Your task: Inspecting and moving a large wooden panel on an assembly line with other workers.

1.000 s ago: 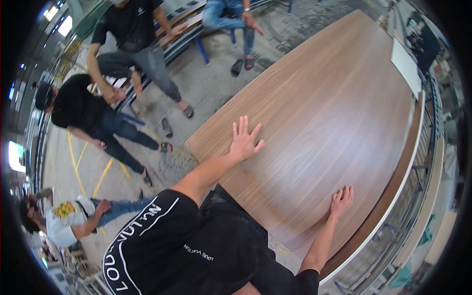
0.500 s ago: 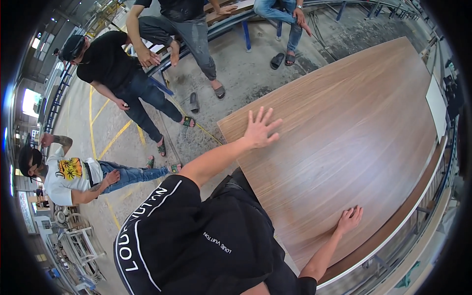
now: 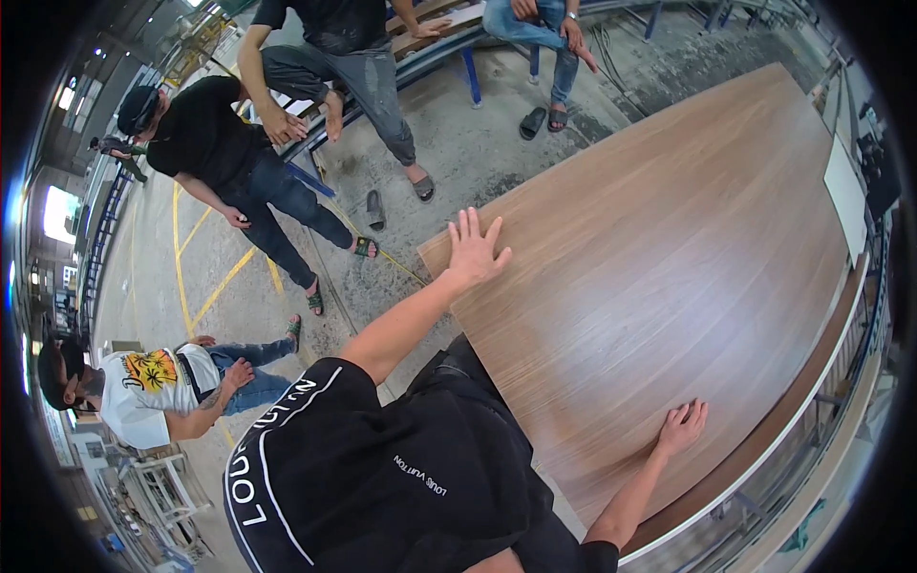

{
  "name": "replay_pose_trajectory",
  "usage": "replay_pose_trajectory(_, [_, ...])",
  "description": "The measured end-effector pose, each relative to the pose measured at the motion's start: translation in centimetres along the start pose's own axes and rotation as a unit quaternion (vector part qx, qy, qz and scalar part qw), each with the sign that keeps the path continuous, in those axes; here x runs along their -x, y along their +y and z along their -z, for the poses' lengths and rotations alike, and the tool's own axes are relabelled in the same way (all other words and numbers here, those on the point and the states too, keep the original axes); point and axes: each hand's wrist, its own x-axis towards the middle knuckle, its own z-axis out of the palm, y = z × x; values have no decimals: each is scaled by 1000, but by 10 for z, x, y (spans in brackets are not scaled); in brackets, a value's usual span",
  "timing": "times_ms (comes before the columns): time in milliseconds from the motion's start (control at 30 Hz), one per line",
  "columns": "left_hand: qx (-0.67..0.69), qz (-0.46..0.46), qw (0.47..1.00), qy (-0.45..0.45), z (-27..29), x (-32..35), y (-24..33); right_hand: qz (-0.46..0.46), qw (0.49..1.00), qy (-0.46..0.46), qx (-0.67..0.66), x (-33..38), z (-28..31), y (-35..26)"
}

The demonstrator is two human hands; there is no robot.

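A large wood-grain panel (image 3: 611,286) lies flat in front of me, reaching away to the far right. My left hand (image 3: 475,253) rests on it close to the left corner, palm down and fingers spread. Further right and nearer to me, my right hand (image 3: 681,428) lies on the same surface with its fingers slightly bent and nothing held in them. Under the panel's right side a second brown board (image 3: 702,497) with a pale edge shows. What supports the stack is mostly hidden.
A white sheet (image 3: 845,196) lies at the panel's far right end. Several people are nearby: one in a white shirt (image 3: 143,387) at left, one in black (image 3: 205,134) standing, others seated on a blue-legged rail (image 3: 472,76). A loose sandal (image 3: 375,210) lies on the floor.
My left hand has slid a little left, toward the panel's edge; my right hand stays in place. The person in white has shifted and lowered a raised arm.
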Motion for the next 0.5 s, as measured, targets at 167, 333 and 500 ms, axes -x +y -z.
replay_pose_trajectory(167, [2, -44, 997, -56, 0, -30, 28, -1, 1000, -4, -25, 12, -5, 18])
replay_pose_trajectory(333, [33, -92, 993, -62, 6, -42, 15, 7, 1000, -24, -19, 15, -1, 25])
replay_pose_trajectory(500, [41, -99, 994, -27, 17, 0, -29, 8, 998, -60, 32, -5, 53, -46])
